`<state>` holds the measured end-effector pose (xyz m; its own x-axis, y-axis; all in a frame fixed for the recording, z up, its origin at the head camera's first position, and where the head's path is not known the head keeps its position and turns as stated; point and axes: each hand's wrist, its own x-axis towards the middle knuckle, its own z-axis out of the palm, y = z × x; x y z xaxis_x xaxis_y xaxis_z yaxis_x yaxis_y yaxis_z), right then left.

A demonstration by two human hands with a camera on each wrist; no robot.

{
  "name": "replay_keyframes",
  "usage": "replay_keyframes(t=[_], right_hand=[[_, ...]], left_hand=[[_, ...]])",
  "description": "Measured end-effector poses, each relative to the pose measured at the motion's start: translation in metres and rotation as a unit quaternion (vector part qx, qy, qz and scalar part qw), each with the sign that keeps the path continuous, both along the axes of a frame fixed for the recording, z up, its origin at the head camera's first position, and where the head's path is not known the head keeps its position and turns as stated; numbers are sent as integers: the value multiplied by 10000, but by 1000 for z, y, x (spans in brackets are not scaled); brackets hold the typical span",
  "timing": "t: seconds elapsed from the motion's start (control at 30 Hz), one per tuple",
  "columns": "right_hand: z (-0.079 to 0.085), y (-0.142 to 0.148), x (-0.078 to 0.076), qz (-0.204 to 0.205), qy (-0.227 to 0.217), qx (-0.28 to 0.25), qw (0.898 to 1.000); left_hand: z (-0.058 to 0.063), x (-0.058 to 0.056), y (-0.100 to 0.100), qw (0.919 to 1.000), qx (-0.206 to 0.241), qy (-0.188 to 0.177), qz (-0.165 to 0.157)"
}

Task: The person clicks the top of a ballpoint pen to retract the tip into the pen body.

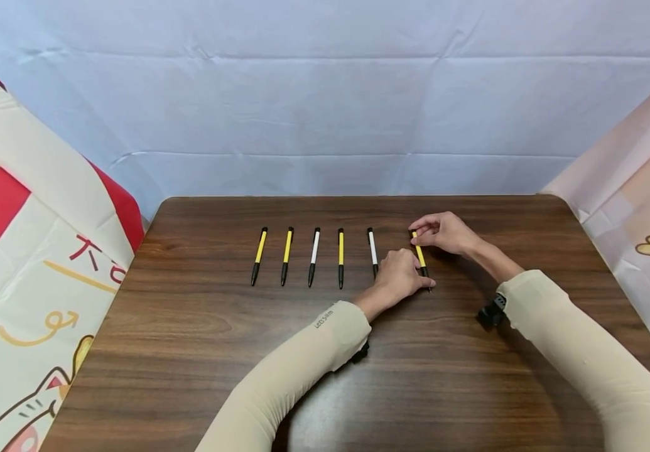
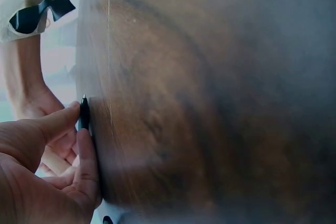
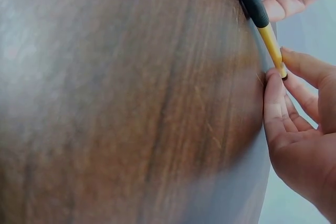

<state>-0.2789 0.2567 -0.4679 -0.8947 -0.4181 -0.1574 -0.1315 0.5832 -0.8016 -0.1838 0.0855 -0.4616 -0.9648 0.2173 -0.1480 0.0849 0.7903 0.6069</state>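
Observation:
A yellow pen with black ends (image 1: pixel 419 254) lies at the right end of a row of pens on the table, tilted slightly. My left hand (image 1: pixel 397 275) pinches its black grip near the point between thumb and fingers; the left wrist view shows the metal tip (image 2: pixel 84 98) jutting past them. At the far end, my right hand (image 1: pixel 448 235) pinches the top of the yellow barrel (image 3: pixel 270 41) with thumb and fingers. Just left of it lies a white pen (image 1: pixel 372 246), its lower end partly hidden by my left hand.
Further left in the row lie a yellow pen (image 1: pixel 341 251), a white pen (image 1: pixel 314 251) and two more yellow pens, one a yellow pen (image 1: pixel 287 251) and the other the leftmost pen (image 1: pixel 259 251). The brown wooden table (image 1: pixel 189 339) meets a pale cloth backdrop (image 1: pixel 325 113) behind.

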Motion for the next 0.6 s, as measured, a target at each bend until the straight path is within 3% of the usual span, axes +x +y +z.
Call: replay_keyframes(t=[0.3,0.6], right_hand=[[-1,-1,2,-391,-942,-1114,9885],[0,-1,4,-704,-1309,-1492,9776]], left_hand=[[1,-1,1,10000,-43,-50,-10],[0,-1,1,9994,276,-176,131]])
